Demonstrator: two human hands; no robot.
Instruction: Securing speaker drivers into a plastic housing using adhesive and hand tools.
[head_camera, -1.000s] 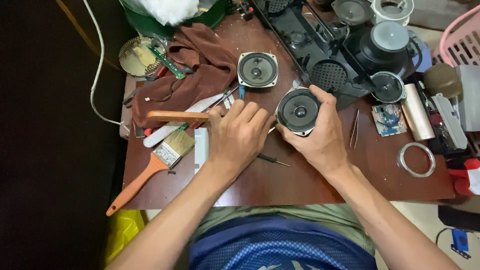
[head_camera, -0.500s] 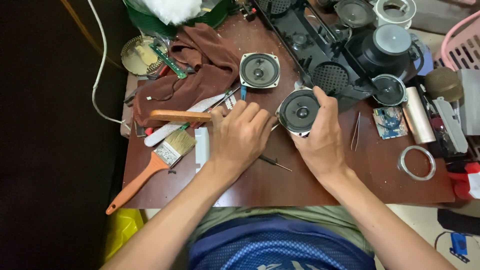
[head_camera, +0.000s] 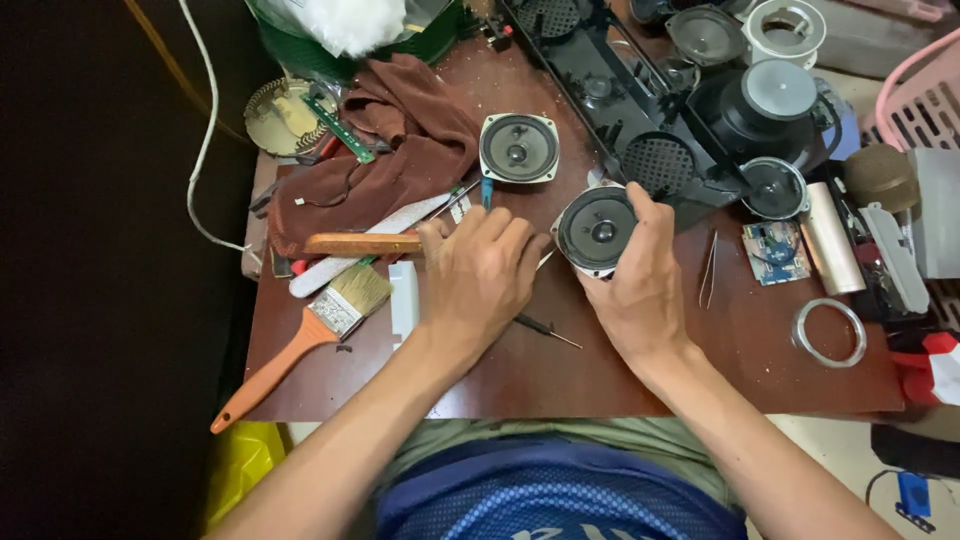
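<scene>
Right hand (head_camera: 640, 290) clamped around round speaker (head_camera: 597, 230), cone up, just off the counter (head_camera: 760, 350). Left hand (head_camera: 480, 280) lies curled beside it, fingers over a wooden stick (head_camera: 360, 243); grip unclear. Keep fingertips on the frame, off the cone. Pink basket (head_camera: 925, 100) far right of it; contents not visible.

A square speaker (head_camera: 518, 148) lies on the table (head_camera: 760, 350), far-left of the round speaker (head_camera: 597, 230); tweezers (head_camera: 708, 270) right, paintbrush (head_camera: 300, 340) near-left.

Bare tabletop (head_camera: 760, 350) beside tweezers (head_camera: 708, 270)
</scene>
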